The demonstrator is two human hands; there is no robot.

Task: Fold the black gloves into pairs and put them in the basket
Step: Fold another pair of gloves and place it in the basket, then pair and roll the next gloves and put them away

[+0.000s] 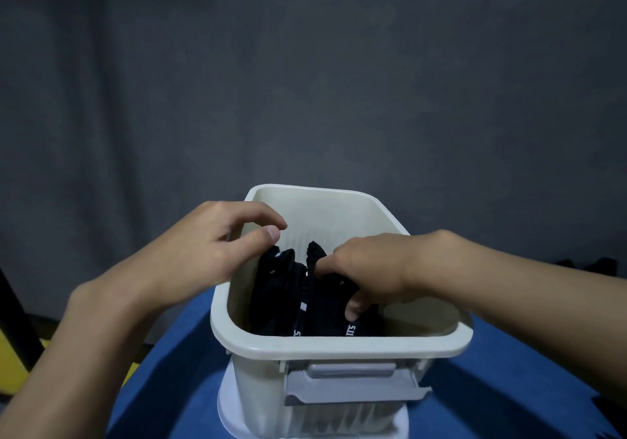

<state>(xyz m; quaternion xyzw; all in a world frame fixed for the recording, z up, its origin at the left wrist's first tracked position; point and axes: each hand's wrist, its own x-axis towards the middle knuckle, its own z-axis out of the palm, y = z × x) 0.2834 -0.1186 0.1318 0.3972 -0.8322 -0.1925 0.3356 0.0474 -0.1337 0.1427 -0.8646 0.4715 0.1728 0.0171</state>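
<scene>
Head view, single frame.

Background: grey cloth backdrop (305,65) fills the upper half. Below it a blue table cover (509,370); a yellow object (10,364) at the far left edge, kind not identifiable.

Cream rectangular plastic basket (339,345) stands upright at centre on the blue cover, open top toward the camera. A grey hinged latch (353,384) sits on its near wall.

Left forearm enters from lower left. Left hand (217,245) is poised at the basket's left rim, back of hand up, fingers loosely curled, thumb tip close to index tip; nothing seen in its grasp.

Right forearm enters from the right, crossing the right rim. Right hand (369,269) reaches down inside the basket, knuckles up, fingers curled; thumb and fingers pinch the black fabric gloves (288,289).

Gloves lie inside the basket, bunched against the left and near walls, one fingertip sticking up beside the right hand.

Writing: white "5.11" (350,330) on a cuff near the front wall; a second print to its left reads only "5." before the rim cuts it off. Small white "S" marks on two gloves; a small white square label, unreadable
</scene>
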